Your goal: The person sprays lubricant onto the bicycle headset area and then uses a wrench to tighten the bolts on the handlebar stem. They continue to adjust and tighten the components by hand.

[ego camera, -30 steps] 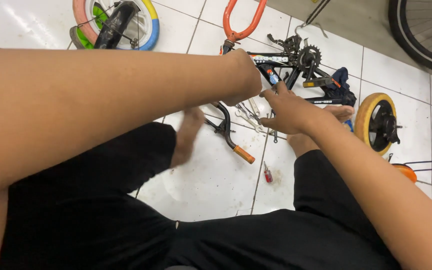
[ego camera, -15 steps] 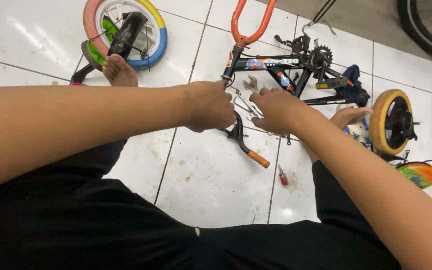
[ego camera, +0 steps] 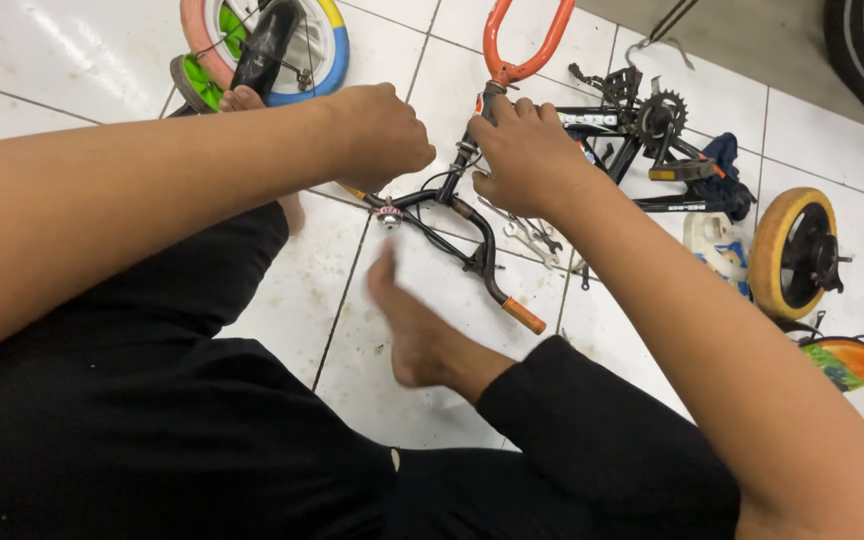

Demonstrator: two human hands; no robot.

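With the black handlebar [ego camera: 452,215] lying at frame centre on the tiles, the right hand [ego camera: 527,150] should steady its stem firmly while the closed left hand [ego camera: 382,130], its contents hidden, works beside it.

There is only one view, from a camera on the person's head. It looks steeply down and a little forward, over the person's own arms and folded legs, to the white tiled floor [ego camera: 72,60]. The arms are very near the lens (they fill much of the frame), and the floor lies farther. No second view shares this scene.
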